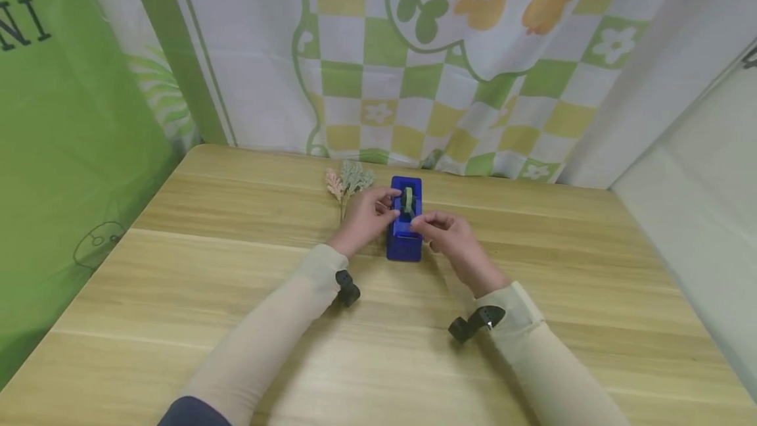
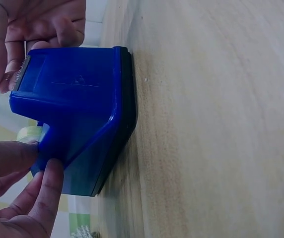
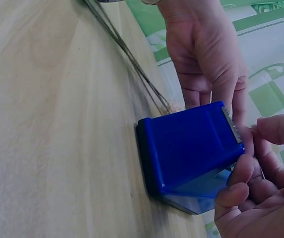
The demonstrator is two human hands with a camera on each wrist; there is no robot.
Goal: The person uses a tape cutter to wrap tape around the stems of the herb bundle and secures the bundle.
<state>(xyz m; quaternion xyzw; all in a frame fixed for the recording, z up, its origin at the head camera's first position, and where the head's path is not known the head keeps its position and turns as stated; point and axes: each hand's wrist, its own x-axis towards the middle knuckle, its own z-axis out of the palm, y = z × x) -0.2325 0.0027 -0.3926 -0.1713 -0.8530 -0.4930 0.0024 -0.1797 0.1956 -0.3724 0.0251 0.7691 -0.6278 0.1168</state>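
The surface (image 1: 402, 360) is shown from above, forward and down, in the head view; the blue dispenser (image 2: 77, 84) is shared by both wrist views, set close and turned sideways.

Dispenser (image 1: 405, 250), centre of head frame: one. Tape roll (image 1: 409, 197), within: one. Serrated blade (image 2: 22, 73): one. Hands, two: left hand (image 1: 367, 219), right hand (image 1: 452, 235). Wrist cameras (image 1: 347, 288): two. Sprigs (image 1: 353, 176), above centre: at least two. Table (image 1: 207, 268): one.

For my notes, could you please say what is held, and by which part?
The left hand holds the tape dispenser by its side; the right hand apparently pinches the free end of the tape.
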